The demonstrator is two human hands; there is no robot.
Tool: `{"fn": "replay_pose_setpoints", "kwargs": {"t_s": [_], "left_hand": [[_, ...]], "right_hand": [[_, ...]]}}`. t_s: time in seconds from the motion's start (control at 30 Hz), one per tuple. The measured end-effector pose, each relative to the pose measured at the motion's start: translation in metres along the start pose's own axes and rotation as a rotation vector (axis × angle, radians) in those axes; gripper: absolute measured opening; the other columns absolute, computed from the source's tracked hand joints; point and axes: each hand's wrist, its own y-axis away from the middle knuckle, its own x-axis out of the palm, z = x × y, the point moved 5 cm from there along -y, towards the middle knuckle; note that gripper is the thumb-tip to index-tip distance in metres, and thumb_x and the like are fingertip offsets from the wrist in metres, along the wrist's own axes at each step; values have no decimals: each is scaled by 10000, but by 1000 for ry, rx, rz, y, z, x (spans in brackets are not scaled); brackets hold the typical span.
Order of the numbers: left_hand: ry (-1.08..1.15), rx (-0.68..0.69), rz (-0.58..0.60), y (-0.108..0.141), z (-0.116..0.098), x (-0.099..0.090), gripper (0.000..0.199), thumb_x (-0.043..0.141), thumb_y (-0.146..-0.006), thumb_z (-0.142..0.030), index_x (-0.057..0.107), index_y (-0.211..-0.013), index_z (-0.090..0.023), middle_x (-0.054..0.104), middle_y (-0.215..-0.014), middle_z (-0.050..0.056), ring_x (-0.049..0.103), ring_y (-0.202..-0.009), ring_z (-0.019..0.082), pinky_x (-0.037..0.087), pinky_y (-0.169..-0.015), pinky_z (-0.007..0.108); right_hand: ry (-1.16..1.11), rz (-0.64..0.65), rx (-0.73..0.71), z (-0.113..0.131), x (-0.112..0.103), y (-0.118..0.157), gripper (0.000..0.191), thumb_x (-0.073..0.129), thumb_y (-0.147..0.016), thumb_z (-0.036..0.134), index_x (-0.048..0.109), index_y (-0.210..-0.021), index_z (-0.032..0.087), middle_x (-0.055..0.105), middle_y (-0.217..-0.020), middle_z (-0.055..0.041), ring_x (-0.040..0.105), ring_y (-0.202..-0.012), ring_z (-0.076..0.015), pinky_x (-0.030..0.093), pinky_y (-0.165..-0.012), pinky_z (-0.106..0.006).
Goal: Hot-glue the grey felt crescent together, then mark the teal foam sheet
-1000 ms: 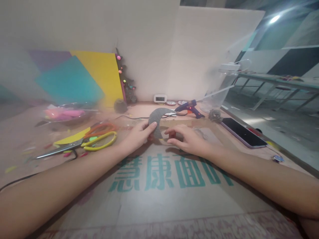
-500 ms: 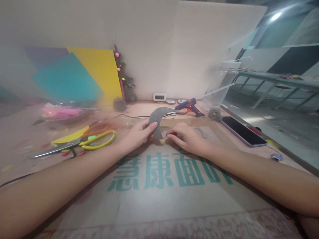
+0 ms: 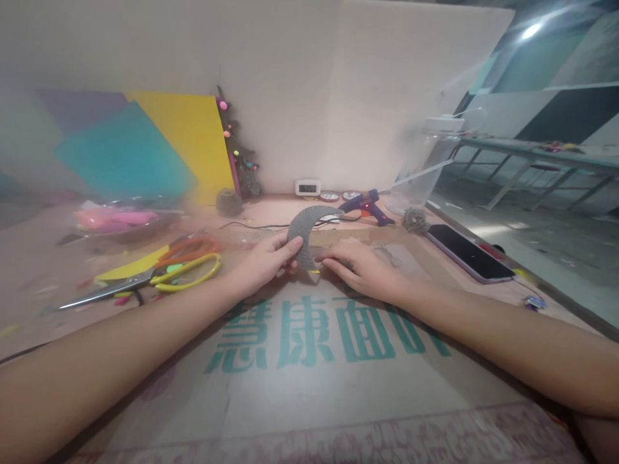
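A grey crescent-moon shape (image 3: pixel 302 233), its surface ribbed like wound yarn, stands tilted over the board at the middle of the view. My left hand (image 3: pixel 271 259) grips its outer curve, thumb on the front face. A bit of yellow shows at the crescent's lower tip. Close by that tip, my right hand (image 3: pixel 360 265) is closed with thumb and fingers together; whatever they pinch is too small to make out. Behind the crescent's upper tip lies a dark blue glue gun (image 3: pixel 370 207) with a small red light on.
Scissors (image 3: pixel 186 274) with orange and yellow handles lie at left, by a pink-filled clear bag (image 3: pixel 118 219). To the right are a ball of grey yarn (image 3: pixel 414 220), a phone (image 3: pixel 469 254) and a clear plastic jug (image 3: pixel 425 167). A small digital clock (image 3: pixel 308 188) stands at the back.
The whole view has shifted slightly. My left hand keeps its hold on the crescent, and my right hand stays by the lower tip with little visible movement.
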Motion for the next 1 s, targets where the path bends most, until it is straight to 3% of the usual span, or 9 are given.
{"fn": "replay_pose_setpoints", "kwargs": {"t_s": [0.1,0.23,0.43,0.6,0.8,1.0], "left_hand": [[22,4,-10,0,-1,0,337,625,-842,-510,576,-836,-176,514,-629,-39,469,-538,83,368,-504,188],[-3,14,-19,0,-2,1,321,612,-857,-498,575,-849,-180,522,-634,-39,475,-539,82,368,-501,186],[-19,-12,-33,0,0,0,334,604,-860,-507,566,-853,-175,527,-630,-34,492,-553,90,378,-500,188],[-47,-4,-37,0,1,0,334,592,-868,-502,560,-830,-172,529,-619,-34,484,-541,83,359,-485,182],[-37,15,-25,-1,0,1,325,591,-868,-495,556,-849,-172,522,-624,-41,488,-535,77,382,-499,184],[-138,48,12,0,-1,0,335,544,-900,-511,524,-842,-181,498,-573,-62,437,-478,64,330,-454,174]], "right_hand": [[-14,-45,13,0,-3,1,247,449,-977,247,671,-1058,174,729,-1029,-90,651,-967,-215,465,-868,-359],[-27,-96,62,-3,-4,1,197,494,-948,244,645,-1046,161,715,-995,-95,645,-932,-220,481,-851,-366],[-24,-199,-40,-8,-5,2,224,451,-855,29,587,-974,163,643,-936,-79,596,-885,-196,483,-798,-330],[-29,-192,-34,-9,-5,1,320,424,-778,-48,572,-956,173,597,-909,-64,568,-846,-190,472,-766,-322],[-44,-190,-25,-5,-8,1,67,544,-906,152,597,-944,165,609,-876,-62,561,-831,-189,461,-763,-322],[-24,-112,-102,5,-9,1,179,558,-937,292,648,-1021,161,642,-964,-94,573,-947,-213,459,-858,-359]]}}
